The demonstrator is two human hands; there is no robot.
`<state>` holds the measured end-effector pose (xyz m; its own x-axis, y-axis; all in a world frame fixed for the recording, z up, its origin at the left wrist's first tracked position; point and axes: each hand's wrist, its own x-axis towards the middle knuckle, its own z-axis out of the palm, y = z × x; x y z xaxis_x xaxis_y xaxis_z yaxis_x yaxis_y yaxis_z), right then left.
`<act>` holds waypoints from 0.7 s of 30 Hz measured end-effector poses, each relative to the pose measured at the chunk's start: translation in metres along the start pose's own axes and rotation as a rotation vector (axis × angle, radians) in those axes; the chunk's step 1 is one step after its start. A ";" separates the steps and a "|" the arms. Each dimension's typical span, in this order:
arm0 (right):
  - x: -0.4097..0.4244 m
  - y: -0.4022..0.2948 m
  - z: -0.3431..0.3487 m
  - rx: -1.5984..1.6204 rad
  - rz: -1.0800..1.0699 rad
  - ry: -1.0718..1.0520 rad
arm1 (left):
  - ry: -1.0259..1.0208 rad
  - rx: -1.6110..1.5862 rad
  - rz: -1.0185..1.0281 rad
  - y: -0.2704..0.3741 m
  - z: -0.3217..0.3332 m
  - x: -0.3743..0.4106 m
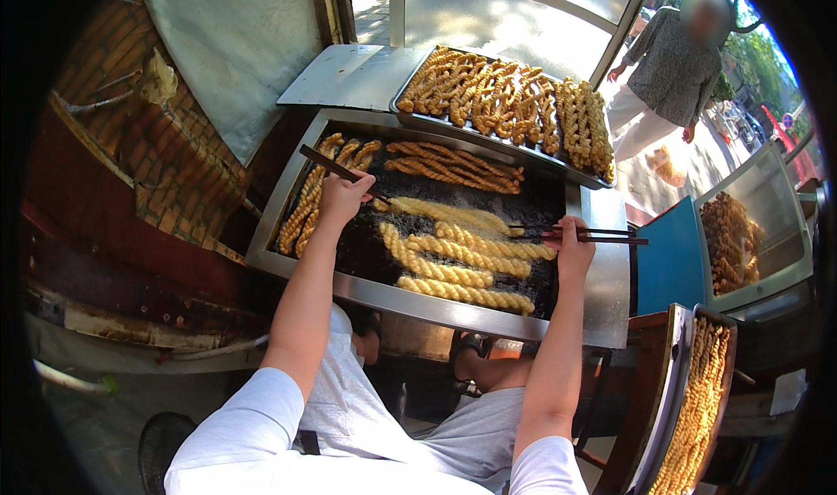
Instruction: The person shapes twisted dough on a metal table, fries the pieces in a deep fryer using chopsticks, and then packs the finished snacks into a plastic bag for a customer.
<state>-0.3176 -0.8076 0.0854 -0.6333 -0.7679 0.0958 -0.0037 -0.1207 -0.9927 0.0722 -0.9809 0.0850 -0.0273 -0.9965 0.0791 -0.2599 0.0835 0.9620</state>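
Observation:
A rectangular metal fryer (366, 290) of dark oil lies before me. My left hand (346, 197) holds dark chopsticks (330, 163), their tips at the left end of a pale dough twist (451, 212). My right hand (573, 246) grips another pair of long chopsticks (611, 236), with tips at that twist's right end. Several pale yellow twists (464, 288) float nearer to me. Browner twists (458, 168) lie at the far side of the oil, and golden ones (314, 191) are at the left.
A metal tray (497, 137) of fried twists stands behind the fryer. At right are a glass-fronted case (758, 233) with more twists, a blue panel (667, 253) and a long tray (727, 390) of twists. A person (677, 70) carrying a bag is beyond the stall.

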 end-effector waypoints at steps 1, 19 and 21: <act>-0.006 -0.004 0.013 0.006 -0.040 -0.057 | -0.010 -0.012 -0.020 -0.003 0.002 0.001; -0.010 0.000 0.030 0.034 -0.054 -0.132 | -0.029 0.020 0.010 0.001 0.002 0.003; -0.007 0.005 0.021 0.005 -0.034 -0.052 | 0.008 0.073 -0.016 0.003 0.001 0.002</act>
<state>-0.2969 -0.8156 0.0817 -0.5920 -0.7949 0.1328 -0.0203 -0.1500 -0.9885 0.0706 -0.9823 0.0876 -0.0151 -0.9977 0.0659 -0.3298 0.0672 0.9417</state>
